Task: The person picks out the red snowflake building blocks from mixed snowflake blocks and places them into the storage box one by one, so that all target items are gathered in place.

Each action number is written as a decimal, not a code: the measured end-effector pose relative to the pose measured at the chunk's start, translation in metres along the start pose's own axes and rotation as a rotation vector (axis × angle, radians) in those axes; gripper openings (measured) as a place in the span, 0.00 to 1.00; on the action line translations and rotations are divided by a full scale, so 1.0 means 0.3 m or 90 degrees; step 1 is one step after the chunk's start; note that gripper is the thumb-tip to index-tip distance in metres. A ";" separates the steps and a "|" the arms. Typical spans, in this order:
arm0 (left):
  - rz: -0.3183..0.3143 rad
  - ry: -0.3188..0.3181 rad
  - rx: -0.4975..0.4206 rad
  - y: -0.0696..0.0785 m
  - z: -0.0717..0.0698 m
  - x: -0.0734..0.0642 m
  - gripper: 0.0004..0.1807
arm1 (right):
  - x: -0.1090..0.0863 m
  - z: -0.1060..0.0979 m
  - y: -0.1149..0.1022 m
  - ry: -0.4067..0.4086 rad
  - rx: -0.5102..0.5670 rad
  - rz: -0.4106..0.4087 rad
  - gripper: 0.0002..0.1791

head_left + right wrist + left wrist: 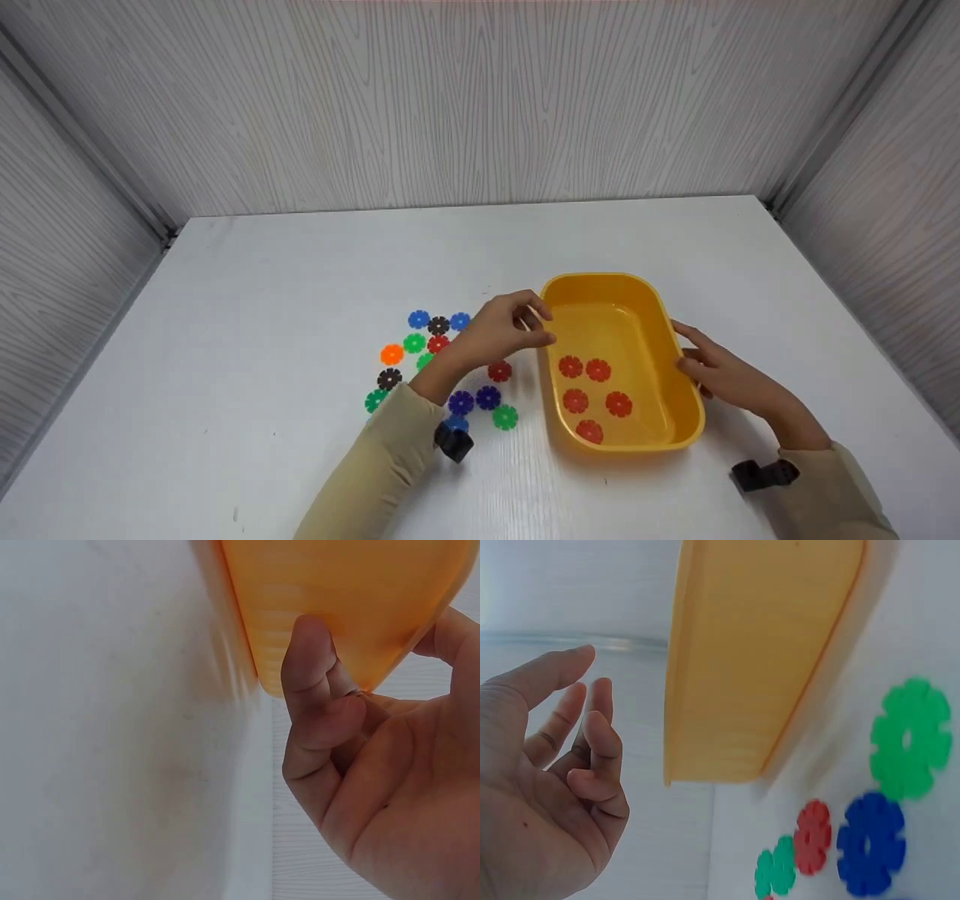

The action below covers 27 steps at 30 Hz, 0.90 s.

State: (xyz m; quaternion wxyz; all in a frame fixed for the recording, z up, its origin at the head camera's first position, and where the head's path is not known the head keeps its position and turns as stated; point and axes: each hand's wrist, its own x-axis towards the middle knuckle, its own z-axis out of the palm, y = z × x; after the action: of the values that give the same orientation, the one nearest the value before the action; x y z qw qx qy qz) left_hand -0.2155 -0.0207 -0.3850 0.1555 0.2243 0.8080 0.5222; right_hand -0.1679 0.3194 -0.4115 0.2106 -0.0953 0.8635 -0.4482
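L sleeve (371, 472) in front of some discs (373, 401), yel. tub (604, 291) alongside.

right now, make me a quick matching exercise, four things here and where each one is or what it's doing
1. orange notched plastic disc
2. five red notched plastic discs
3. left hand
4. right hand

A. gripping the right side of the yellow rectangular plastic tray
B. at the tray's left rim, holding nothing
C. on the white table, left of the tray
D. inside the tray

Pairs: 1-C, 2-D, 3-B, 4-A
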 end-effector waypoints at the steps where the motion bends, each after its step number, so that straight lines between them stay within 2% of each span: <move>1: -0.004 0.009 0.008 -0.014 -0.013 -0.004 0.15 | -0.001 -0.001 0.000 -0.001 0.000 0.001 0.35; 5: -0.036 0.032 0.045 -0.064 -0.046 -0.020 0.17 | -0.003 0.000 0.001 0.002 -0.003 0.013 0.36; 8: -0.067 0.033 0.081 -0.086 -0.057 -0.031 0.18 | -0.005 0.000 0.001 0.002 -0.001 0.016 0.36; 12: -0.090 0.021 0.140 -0.107 -0.066 -0.041 0.20 | -0.005 0.002 0.001 0.001 0.001 0.016 0.36; 17: -0.090 0.007 0.215 -0.133 -0.076 -0.049 0.20 | -0.004 0.003 -0.002 0.003 -0.005 0.020 0.36; 27: -0.133 -0.040 0.325 -0.154 -0.069 -0.053 0.19 | -0.002 0.002 0.000 0.005 -0.002 0.001 0.35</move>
State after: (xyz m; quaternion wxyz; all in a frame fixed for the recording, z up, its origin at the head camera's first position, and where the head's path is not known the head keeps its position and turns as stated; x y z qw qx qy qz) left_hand -0.2212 -0.0616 -0.4185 0.1724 0.1877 0.9269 0.2755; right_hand -0.1672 0.3193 -0.4117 0.2075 -0.0933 0.8650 -0.4473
